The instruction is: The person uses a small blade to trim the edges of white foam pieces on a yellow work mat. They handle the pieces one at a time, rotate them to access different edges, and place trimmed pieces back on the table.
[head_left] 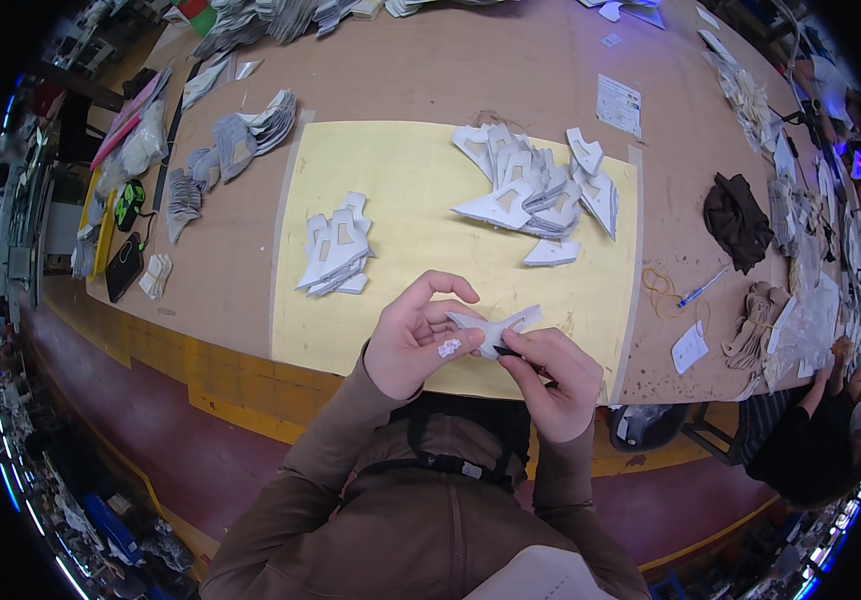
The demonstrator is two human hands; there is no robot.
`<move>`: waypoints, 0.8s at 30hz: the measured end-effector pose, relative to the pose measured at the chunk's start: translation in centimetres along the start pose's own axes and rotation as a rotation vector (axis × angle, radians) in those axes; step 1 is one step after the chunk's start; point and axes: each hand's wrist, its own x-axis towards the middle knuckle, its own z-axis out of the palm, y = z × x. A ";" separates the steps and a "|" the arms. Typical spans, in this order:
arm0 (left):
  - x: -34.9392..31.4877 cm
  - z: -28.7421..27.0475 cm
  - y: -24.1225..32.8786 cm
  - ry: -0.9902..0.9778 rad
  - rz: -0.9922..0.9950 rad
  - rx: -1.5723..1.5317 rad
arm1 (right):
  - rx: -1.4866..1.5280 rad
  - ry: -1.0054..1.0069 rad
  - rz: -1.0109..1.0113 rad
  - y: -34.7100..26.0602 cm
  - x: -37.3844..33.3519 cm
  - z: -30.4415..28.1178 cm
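A yellow sheet is lying flat, a pile of white pieces sitting at its one o'clock. At five o'clock, the left hand — index finger arching clear, thumb pressing — and the right hand, pinching, are holding a forked white piece; a small dark object is showing beside it.

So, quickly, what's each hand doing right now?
Left hand: holding one end of a white cut piece.
Right hand: holding its other side, plus a dark item too small to identify.
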 end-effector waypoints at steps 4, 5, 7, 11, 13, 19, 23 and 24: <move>-0.1 0.0 -0.4 -0.007 0.027 0.010 | 0.013 0.022 0.057 0.0 -0.3 0.1; -0.1 0.0 -0.4 -0.014 0.032 0.014 | 0.019 0.025 0.069 -0.1 -0.4 0.1; -0.1 0.0 -0.4 -0.034 0.055 0.029 | 0.036 0.018 0.077 -0.2 -0.4 0.0; -0.4 -0.3 -0.2 -0.104 0.101 0.093 | 0.047 0.000 0.051 -0.2 -0.3 -0.2; -0.4 -0.5 -0.2 -0.140 0.122 0.132 | 0.058 0.000 0.068 -0.1 -0.3 -0.2; -0.4 -0.5 0.1 -0.199 0.178 0.226 | 0.137 0.027 0.183 -0.3 -0.5 -0.1; -0.4 -0.3 0.1 -0.184 0.167 0.228 | 0.152 0.038 0.170 -0.5 -0.5 0.0; -0.4 -0.3 0.1 -0.177 0.164 0.222 | 0.142 0.029 0.165 -0.6 -0.5 -0.1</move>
